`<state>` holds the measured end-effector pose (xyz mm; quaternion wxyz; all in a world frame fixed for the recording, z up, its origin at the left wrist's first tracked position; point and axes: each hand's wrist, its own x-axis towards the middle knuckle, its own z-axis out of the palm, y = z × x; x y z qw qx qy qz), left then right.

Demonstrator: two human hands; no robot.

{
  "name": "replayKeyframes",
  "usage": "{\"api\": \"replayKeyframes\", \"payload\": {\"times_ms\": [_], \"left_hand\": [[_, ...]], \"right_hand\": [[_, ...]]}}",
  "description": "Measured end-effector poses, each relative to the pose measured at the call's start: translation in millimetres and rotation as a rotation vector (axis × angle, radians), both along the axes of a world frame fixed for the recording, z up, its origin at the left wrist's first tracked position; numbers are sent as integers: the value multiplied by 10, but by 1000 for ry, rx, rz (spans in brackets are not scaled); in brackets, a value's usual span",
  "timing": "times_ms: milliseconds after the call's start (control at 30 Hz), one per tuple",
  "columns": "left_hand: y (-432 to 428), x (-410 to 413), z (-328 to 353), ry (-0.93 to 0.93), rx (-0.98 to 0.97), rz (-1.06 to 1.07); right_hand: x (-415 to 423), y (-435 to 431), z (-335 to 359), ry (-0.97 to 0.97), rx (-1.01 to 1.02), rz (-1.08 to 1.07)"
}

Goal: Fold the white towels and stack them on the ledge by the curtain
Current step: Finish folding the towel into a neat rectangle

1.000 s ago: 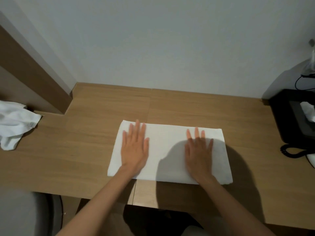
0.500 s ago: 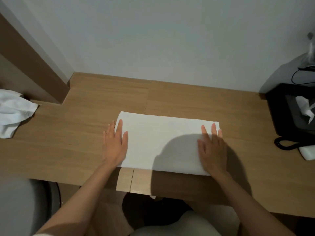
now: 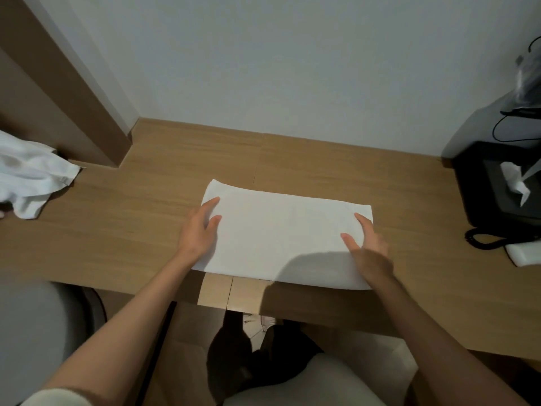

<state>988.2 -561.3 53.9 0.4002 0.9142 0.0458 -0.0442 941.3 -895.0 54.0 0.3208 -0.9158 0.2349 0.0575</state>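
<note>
A folded white towel [image 3: 281, 238] lies flat on the wooden desk [image 3: 131, 230], its near edge at the desk's front. My left hand [image 3: 199, 232] grips the towel's left short edge, fingers curled onto the top. My right hand [image 3: 369, 250] holds the right short edge in the same way, fingers and thumb on the cloth. A second white towel [image 3: 29, 177] lies crumpled at the far left of the desk, partly cut off by the frame.
A black tissue box [image 3: 497, 186] stands at the right end of the desk, with a coiled black cord [image 3: 483, 241] and a white handset [image 3: 524, 253] in front of it. A brown wall panel [image 3: 73, 98] rises at back left. A grey rounded seat [image 3: 29, 332] sits below left.
Both hands slid outward from the towel's middle to its short ends, and their flat palms gave way to fingers curled over the edges. The towel stayed in place.
</note>
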Motion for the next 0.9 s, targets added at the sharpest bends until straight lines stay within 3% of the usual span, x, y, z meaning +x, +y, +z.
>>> {"api": "replayKeyframes", "payload": {"times_ms": [167, 367, 633, 900], "left_hand": [[193, -349, 143, -64, -84, 62], [566, -1042, 316, -186, -79, 139], [1130, -2248, 407, -192, -26, 316], [1310, -3513, 399, -186, -18, 545]], "right_hand": [[-184, 163, 162, -134, 188, 54], [-613, 575, 360, -74, 513, 40], [-1395, 1158, 665, -208, 483, 296], [-1877, 1528, 595, -141, 429, 565]]}}
